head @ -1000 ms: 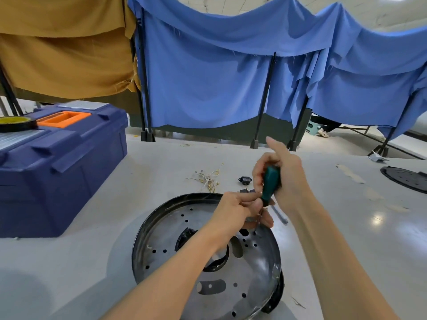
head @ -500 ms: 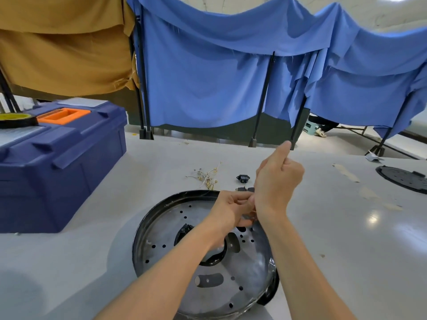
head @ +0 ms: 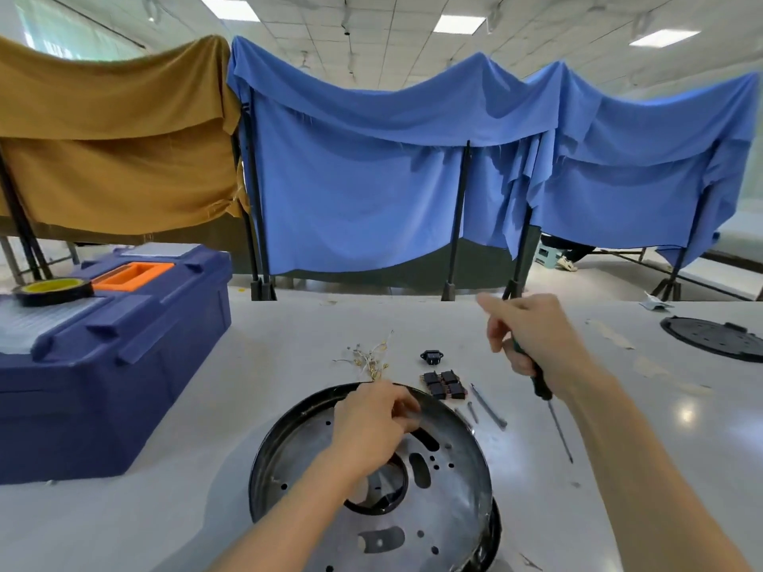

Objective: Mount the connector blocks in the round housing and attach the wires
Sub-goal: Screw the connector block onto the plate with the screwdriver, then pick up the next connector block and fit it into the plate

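The screwdriver [head: 541, 388], gripped by the right hand [head: 532, 340], had been withdrawn from the round housing [head: 454, 489]; what the left hand [head: 371, 423] held was indeterminable. The connector blocks [head: 444, 383] lay unmounted.

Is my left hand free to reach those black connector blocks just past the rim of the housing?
Probably yes: the left hand is at the far rim of the round housing, and the connector blocks lie just beyond, with nothing between. The right hand holds the screwdriver aside. The left hand's own grip is blurred.

A workshop hall: toolbox [head: 111, 357] on worktable [head: 289, 324], cloth-draped partitions [head: 371, 179], ceiling panel lights [head: 458, 24]
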A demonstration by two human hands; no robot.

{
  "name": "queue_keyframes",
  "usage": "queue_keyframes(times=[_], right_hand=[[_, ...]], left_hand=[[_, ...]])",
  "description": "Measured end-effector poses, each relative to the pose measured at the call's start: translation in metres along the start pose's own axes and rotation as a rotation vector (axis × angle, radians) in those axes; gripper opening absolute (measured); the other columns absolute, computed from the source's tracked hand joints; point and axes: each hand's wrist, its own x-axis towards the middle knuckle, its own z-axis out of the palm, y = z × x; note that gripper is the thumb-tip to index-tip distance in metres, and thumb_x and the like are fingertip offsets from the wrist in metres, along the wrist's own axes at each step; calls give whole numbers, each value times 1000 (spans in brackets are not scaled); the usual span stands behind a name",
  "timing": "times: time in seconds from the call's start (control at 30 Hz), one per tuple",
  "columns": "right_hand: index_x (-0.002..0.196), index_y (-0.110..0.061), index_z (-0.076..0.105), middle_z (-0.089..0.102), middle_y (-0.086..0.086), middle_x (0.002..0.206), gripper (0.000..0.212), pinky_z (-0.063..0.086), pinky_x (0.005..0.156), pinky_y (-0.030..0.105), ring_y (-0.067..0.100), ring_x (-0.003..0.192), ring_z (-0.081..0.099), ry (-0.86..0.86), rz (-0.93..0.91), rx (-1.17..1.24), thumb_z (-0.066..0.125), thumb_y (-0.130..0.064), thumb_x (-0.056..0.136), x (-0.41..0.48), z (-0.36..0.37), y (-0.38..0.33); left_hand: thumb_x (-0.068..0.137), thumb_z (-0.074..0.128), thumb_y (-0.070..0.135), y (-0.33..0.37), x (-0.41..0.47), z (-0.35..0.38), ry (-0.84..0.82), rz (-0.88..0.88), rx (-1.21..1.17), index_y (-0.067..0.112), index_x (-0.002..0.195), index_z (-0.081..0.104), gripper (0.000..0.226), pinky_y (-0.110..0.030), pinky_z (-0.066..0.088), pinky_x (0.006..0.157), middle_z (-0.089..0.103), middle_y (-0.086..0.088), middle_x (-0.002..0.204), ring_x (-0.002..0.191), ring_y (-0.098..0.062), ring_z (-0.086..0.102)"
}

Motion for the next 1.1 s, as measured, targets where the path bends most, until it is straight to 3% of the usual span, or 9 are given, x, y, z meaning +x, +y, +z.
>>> queue_keyframes(times=[0.1,0.2,0.33,0.5,0.73,0.87,0.9,0.97,1.1], right_hand=[[79,-6,69,70,6,65,36,33,36,20,14,33,36,-290,77,-521,69,-40,89,-4,16,26],[87,0,67,59,12,61,27,29,36,21,16,32,35,-501,132,-659,65,-27,89,-12,33,47],[62,-4,44,33,9,54,21,22,38,22,21,32,28,-551,79,-649,49,-1,82,-16,42,54],[55,-12,24,19,2,49,41,20,38,19,19,34,22,-554,72,-562,50,5,82,-14,40,43],[58,-12,27,16,-3,44,38,15,43,22,18,36,18,-550,153,-496,52,5,79,-17,41,46],[69,5,48,21,-1,40,10,17,42,20,17,34,19,-538,220,-434,53,6,78,-22,43,49],[83,13,53,24,0,40,8,18,41,20,17,34,20,-534,234,-423,53,6,78,-23,45,47],[108,5,55,30,-1,37,28,19,39,19,15,33,22,-552,266,-419,52,4,80,-24,50,48],[114,-6,53,40,-4,36,25,22,38,16,12,31,26,-611,291,-359,53,-7,88,-25,52,49]], left_hand=[[92,59,33,-7,4,0,116,70,144,37,123,56,31,-26,38,77,49,14,106,107,-9,45],[95,55,31,-17,11,-1,148,108,224,35,138,43,44,-25,29,93,43,9,123,117,-12,37],[101,44,34,-33,16,-3,43,-5,327,29,146,31,47,-33,30,102,47,-1,135,122,-22,43],[102,40,33,-48,21,-15,-32,-109,345,19,127,50,30,-32,40,83,58,-5,119,108,-26,55],[100,48,37,-53,25,-23,-64,-186,328,17,85,47,25,-32,35,68,54,-5,94,96,-30,57],[98,52,35,-53,31,-25,-85,-200,347,19,67,36,38,-30,34,67,44,1,83,82,-25,51],[98,52,35,-53,34,-25,-90,-197,347,19,68,36,38,-30,34,67,44,1,82,79,-23,48],[98,52,36,-53,38,-25,-107,-185,332,17,75,43,32,-30,35,67,48,0,86,80,-22,49],[95,54,41,-58,40,-25,-80,-177,300,18,110,59,27,-32,41,76,60,-3,114,104,-26,57]])
